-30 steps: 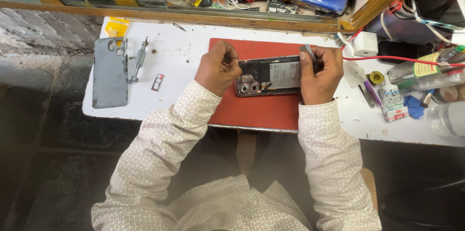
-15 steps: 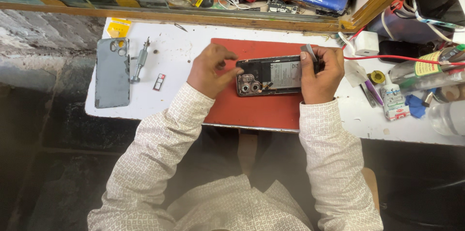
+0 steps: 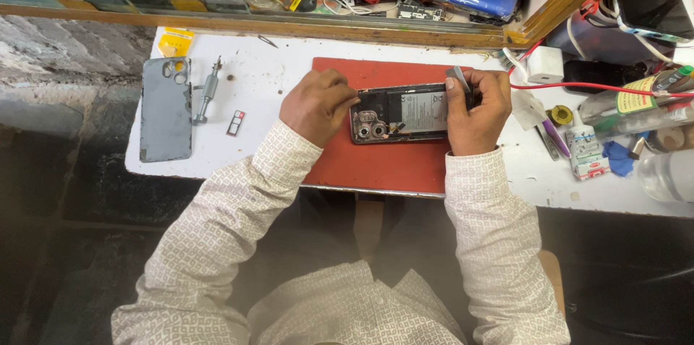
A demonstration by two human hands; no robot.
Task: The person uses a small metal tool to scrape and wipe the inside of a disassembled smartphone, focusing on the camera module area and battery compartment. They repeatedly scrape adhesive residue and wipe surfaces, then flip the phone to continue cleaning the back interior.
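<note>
An opened phone (image 3: 405, 115) with its back cover off lies on a red mat (image 3: 383, 164); its twin camera lenses face left. My left hand (image 3: 318, 105) rests at the phone's left end, fingers curled against its edge. My right hand (image 3: 477, 110) grips the phone's right end and pinches a small flat grey tool (image 3: 458, 76) at the phone's top edge. The removed grey back cover (image 3: 166, 108) lies far left on the white table.
A screwdriver (image 3: 206, 92) and a small SIM tray (image 3: 235, 122) lie beside the cover. At the right are a white charger (image 3: 546, 64), a red wire (image 3: 578, 86), a glue bottle (image 3: 582, 144), tweezers and bottles. A glass cabinet of parts runs along the back.
The view has shifted slightly. My left hand has slid a little to the left along the phone's end; my right hand keeps its grip.
</note>
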